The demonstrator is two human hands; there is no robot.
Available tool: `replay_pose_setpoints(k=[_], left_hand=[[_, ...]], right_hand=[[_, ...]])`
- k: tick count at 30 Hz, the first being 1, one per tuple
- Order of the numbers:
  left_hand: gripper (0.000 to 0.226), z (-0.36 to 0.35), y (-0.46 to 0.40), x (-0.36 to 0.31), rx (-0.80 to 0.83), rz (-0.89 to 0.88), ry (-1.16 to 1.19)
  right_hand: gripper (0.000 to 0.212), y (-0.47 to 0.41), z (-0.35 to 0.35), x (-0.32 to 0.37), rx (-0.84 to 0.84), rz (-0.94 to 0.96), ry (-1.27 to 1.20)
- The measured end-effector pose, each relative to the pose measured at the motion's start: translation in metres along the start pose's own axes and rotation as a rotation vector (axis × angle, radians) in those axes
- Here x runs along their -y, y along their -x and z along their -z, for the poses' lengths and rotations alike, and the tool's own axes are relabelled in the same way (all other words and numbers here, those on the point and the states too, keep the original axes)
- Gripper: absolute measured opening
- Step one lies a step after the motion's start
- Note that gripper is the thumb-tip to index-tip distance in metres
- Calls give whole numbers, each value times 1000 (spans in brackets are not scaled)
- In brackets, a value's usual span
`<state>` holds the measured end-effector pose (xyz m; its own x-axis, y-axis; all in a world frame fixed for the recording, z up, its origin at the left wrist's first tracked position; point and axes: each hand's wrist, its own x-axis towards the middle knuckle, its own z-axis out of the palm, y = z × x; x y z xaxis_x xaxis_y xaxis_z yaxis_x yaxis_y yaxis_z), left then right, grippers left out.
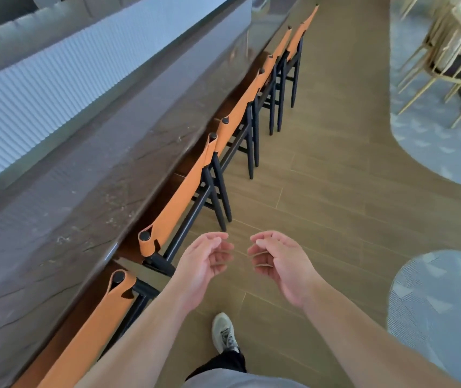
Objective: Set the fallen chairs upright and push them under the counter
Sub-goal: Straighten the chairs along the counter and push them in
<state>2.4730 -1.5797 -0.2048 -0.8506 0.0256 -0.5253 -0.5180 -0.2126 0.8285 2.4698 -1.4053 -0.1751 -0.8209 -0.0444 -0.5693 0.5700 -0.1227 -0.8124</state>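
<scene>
This looks like a modern home's open kitchen and dining area. A long dark stone tabletop [89, 175] forms a bar, with a row of upright black-framed chairs with tan leather backs [178, 197] tucked along it. Wood-look floor planks [321, 191], pale patterned rugs [442, 303] and cream dining chairs [447, 46] lie nearby.

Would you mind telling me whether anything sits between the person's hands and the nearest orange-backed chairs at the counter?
Nothing visible does. The left hand and right hand hang empty over bare wood floor, right beside the orange chairs, which already stand upright along the counter.
</scene>
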Motion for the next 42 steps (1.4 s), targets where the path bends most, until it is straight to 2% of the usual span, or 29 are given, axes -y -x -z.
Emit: replay_pose_setpoints(k=[5,14,27,33,37,42], left_hand=[[23,23,-39,-42,-75,-59,61],[26,70,-64,-62,-370,-72,281],[26,78,-33,-62,-994,-161,552],[23,80,-14,-44,-1179,-130,618],[14,102,-13,-31,-1297,-1,785],[9,124,-25,-28,-1276,78,865]], right_hand=[[20,-56,-39,44,84,41,77],[19,-125,-90,68,343,-50,201],[20,-196,-169,96,819,-254,424],[20,-200,-192,81,898,-342,495],[19,-202,-207,71,863,-335,592],[16,-206,-221,62,842,-269,705]])
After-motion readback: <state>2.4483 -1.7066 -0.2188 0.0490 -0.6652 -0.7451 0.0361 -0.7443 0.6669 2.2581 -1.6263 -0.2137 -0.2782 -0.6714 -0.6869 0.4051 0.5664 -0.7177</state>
